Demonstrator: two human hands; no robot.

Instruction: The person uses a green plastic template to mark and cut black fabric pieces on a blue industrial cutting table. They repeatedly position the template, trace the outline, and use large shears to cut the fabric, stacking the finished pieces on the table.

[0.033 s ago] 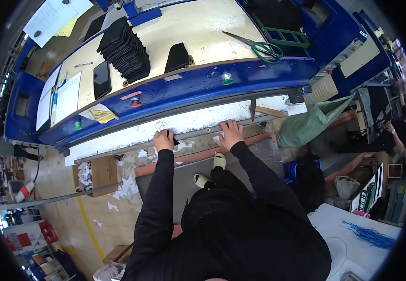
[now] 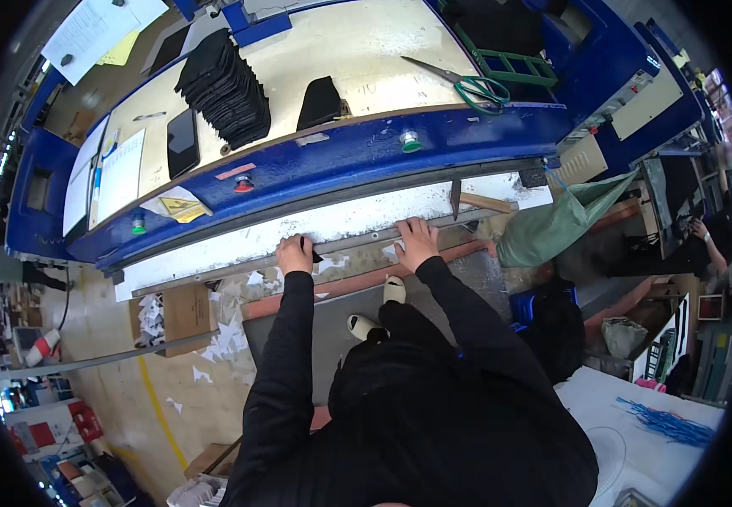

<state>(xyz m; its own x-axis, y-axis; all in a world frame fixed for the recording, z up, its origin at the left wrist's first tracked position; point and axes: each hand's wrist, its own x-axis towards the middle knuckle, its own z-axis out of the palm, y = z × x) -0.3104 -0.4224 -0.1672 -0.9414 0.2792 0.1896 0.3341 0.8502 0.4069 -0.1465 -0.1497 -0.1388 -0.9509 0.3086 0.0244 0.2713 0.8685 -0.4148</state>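
Observation:
My left hand (image 2: pixel 295 254) bends over the front edge of a long white board (image 2: pixel 214 251), its fingers closed on a small black piece (image 2: pixel 316 257). What that piece is made of, I cannot make out. To the right, my right hand (image 2: pixel 417 242) lies on the same front edge, fingers stretched forward over it and nothing seen in them. A narrow wooden strip (image 2: pixel 488 202) and an upright dark blade-like part (image 2: pixel 456 198) are on the board beyond my right hand. Behind runs the blue front beam (image 2: pixel 332 156) of a machine.
On the table above are a stack of black pieces (image 2: pixel 226 91), one black piece (image 2: pixel 321 103), a phone (image 2: pixel 183 143) and green-handled scissors (image 2: pixel 467 84). A green sack (image 2: pixel 556 224) hangs at right. White scraps (image 2: pixel 229 338) and a cardboard box (image 2: pixel 187 317) lie below left.

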